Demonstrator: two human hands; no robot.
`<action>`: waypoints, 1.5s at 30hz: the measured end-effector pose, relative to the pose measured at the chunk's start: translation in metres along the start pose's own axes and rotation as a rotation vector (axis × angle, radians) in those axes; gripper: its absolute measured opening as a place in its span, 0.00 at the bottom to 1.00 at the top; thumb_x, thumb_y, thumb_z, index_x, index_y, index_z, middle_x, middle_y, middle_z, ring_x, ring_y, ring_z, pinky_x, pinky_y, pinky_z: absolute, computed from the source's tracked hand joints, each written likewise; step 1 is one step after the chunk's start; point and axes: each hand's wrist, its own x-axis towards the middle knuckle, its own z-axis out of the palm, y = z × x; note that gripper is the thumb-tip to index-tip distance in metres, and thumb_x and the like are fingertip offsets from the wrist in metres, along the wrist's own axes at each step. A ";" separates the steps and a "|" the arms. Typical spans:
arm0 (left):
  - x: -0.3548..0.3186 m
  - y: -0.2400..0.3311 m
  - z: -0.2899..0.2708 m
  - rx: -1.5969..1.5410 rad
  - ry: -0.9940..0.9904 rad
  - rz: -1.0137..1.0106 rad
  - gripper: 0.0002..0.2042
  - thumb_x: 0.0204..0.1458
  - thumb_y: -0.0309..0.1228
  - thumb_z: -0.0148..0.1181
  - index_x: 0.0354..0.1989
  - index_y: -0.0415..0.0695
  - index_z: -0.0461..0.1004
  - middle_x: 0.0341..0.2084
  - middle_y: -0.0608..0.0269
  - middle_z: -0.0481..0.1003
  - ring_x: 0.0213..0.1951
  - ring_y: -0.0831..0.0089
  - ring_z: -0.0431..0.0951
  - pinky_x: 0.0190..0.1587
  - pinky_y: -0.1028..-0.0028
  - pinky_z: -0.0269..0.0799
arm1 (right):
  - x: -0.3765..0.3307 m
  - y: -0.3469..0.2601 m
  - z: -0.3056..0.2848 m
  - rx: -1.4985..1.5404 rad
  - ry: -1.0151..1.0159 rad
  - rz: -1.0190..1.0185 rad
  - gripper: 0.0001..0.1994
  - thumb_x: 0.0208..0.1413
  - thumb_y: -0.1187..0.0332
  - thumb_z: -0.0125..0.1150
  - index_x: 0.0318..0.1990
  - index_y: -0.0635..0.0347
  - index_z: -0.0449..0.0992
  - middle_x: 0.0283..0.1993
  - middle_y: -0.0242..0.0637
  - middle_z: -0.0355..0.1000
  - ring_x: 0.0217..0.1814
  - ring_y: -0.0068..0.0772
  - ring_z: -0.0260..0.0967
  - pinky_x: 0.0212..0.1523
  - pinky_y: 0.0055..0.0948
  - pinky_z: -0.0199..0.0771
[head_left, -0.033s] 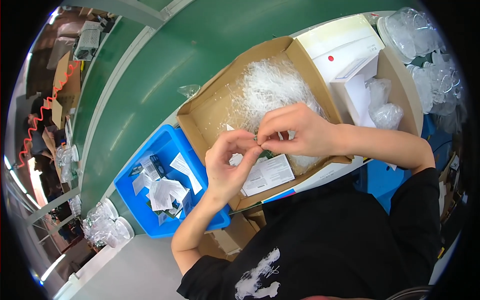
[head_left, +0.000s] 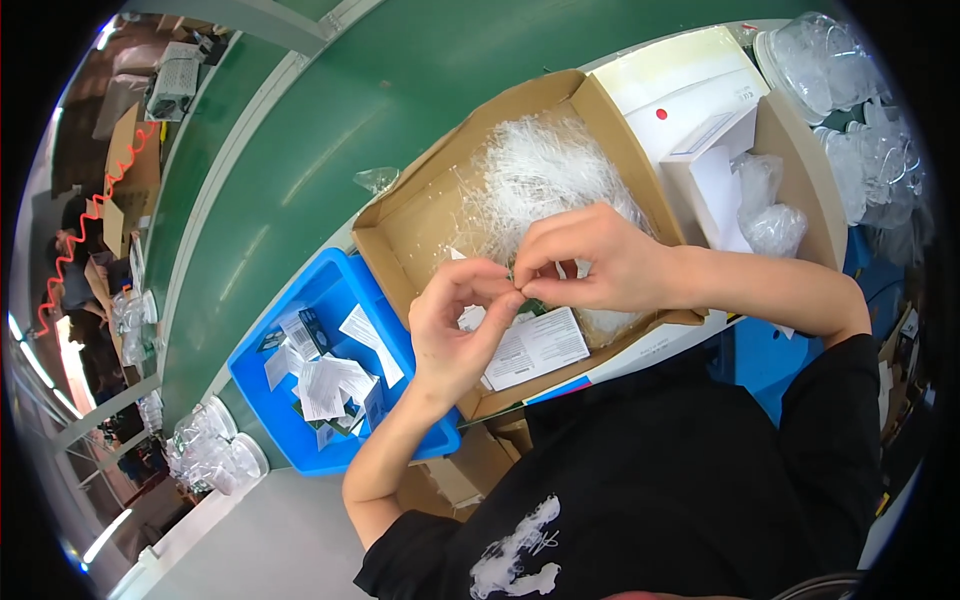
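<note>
My left hand (head_left: 455, 325) and my right hand (head_left: 605, 262) meet fingertip to fingertip above a shallow cardboard tray (head_left: 425, 225). Thumb and forefinger of each are pinched together. Whatever sits between the fingertips is too small to make out. A loose heap of thin white plastic strands (head_left: 550, 165) fills the far right part of the tray, just beyond my right hand. Below my fingers, in the tray's near part, lies a white printed card (head_left: 540, 350). Something green beside it is mostly covered by my hands.
Left of the tray stands a blue plastic bin (head_left: 385, 300) holding folded printed leaflets (head_left: 325, 388) and green cards. A white box (head_left: 690, 90), an open carton with a clear bag (head_left: 775, 230) and clear jars (head_left: 815, 65) are on the right. More jars (head_left: 215, 445) stand lower left on the green table (head_left: 390, 90).
</note>
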 end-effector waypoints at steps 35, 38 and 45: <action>0.000 0.044 -0.130 0.802 0.608 -0.188 0.08 0.57 0.28 0.57 0.41 0.36 0.76 0.17 0.71 0.69 0.17 0.88 0.61 0.20 0.80 0.55 | -0.004 0.008 0.013 -0.166 -0.123 0.041 0.03 0.52 0.76 0.60 0.34 0.63 0.75 0.33 0.35 0.73 0.30 0.29 0.72 0.26 0.25 0.71; 0.002 0.047 -0.125 0.839 0.658 -0.062 0.08 0.55 0.26 0.59 0.42 0.38 0.77 0.23 0.67 0.74 0.19 0.86 0.66 0.22 0.82 0.61 | -0.003 0.008 0.012 -0.221 -0.122 -0.007 0.02 0.53 0.76 0.60 0.34 0.64 0.75 0.32 0.35 0.73 0.29 0.29 0.72 0.27 0.25 0.71; -0.003 0.054 -0.042 0.695 -0.252 -0.214 0.12 0.47 0.25 0.67 0.41 0.40 0.76 0.26 0.64 0.74 0.23 0.78 0.73 0.27 0.78 0.69 | -0.007 0.015 0.014 -0.209 -0.055 -0.003 0.04 0.50 0.77 0.61 0.34 0.62 0.75 0.32 0.34 0.73 0.33 0.32 0.73 0.30 0.28 0.71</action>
